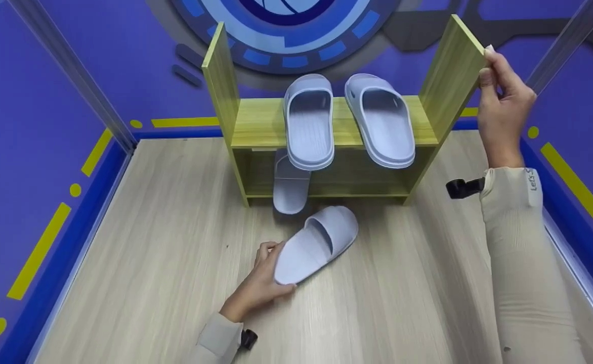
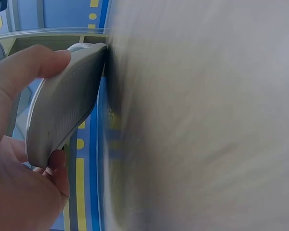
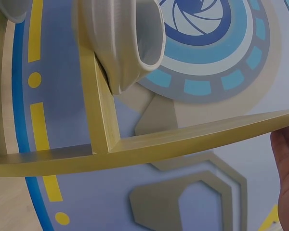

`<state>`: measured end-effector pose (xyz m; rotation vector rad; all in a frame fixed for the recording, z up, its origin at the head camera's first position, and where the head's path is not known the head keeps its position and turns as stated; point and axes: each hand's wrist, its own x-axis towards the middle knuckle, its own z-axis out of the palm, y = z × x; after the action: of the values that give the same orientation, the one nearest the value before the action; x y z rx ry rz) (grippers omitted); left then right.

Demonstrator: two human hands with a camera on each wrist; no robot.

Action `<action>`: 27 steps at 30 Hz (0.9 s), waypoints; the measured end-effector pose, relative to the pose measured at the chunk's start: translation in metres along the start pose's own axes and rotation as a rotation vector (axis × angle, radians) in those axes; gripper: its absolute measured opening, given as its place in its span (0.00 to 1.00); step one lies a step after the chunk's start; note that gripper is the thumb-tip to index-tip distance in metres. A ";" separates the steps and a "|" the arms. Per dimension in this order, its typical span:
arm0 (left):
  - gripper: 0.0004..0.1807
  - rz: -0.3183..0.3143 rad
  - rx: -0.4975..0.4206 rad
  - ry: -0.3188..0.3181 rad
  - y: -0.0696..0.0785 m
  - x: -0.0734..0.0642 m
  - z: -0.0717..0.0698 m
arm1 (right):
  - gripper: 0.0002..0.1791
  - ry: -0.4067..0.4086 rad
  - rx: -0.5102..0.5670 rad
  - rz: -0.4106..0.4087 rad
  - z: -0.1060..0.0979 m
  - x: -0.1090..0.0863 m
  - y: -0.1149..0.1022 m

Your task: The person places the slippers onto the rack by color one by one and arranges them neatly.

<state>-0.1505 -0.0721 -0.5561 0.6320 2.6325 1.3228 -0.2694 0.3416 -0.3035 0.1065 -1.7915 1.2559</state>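
My left hand [image 1: 261, 283] grips a pale grey slide sandal [image 1: 304, 255] by its heel end, thumb on one side and fingers on the other. In the left wrist view that sandal [image 2: 62, 106] is tilted, its underside showing. With thumb and fingers my right hand [image 1: 506, 103] pinches the top front corner of the right side panel of a wooden shoe rack [image 1: 458, 76]. On the rack's upper shelf stand two closed-toe clogs, a left one [image 1: 309, 131] and a right one [image 1: 387, 126]. Another grey slide sandal [image 1: 291, 189] lies on the lower shelf at the left, heel jutting out.
The rack stands on a light wood-grain floor [image 1: 175, 242] near the patterned blue back wall [image 1: 124, 60]. Blue side walls with yellow marks rise at left and right. To the right of the slide, the lower shelf [image 1: 362, 194] shows bare wood.
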 end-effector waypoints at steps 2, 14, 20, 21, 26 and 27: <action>0.52 -0.009 0.007 0.003 0.000 0.000 0.000 | 0.16 0.007 0.035 0.042 0.001 -0.001 -0.007; 0.54 -0.033 0.004 0.026 0.004 0.005 0.004 | 0.16 0.016 0.018 0.104 0.001 -0.002 -0.020; 0.51 0.047 0.008 0.086 0.006 0.006 0.005 | 0.17 0.013 0.041 0.105 0.001 -0.003 -0.019; 0.51 0.063 0.009 0.095 0.007 0.006 0.005 | 0.17 0.013 0.043 0.105 0.002 -0.003 -0.019; 0.51 0.119 0.004 0.144 0.009 0.005 0.008 | 0.16 0.018 0.037 0.109 0.002 -0.003 -0.018; 0.51 0.129 0.004 0.158 0.009 0.006 0.008 | 0.16 0.018 0.038 0.108 0.002 -0.003 -0.018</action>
<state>-0.1503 -0.0590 -0.5535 0.7385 2.7601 1.4594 -0.2594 0.3306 -0.2931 0.0196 -1.7788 1.3632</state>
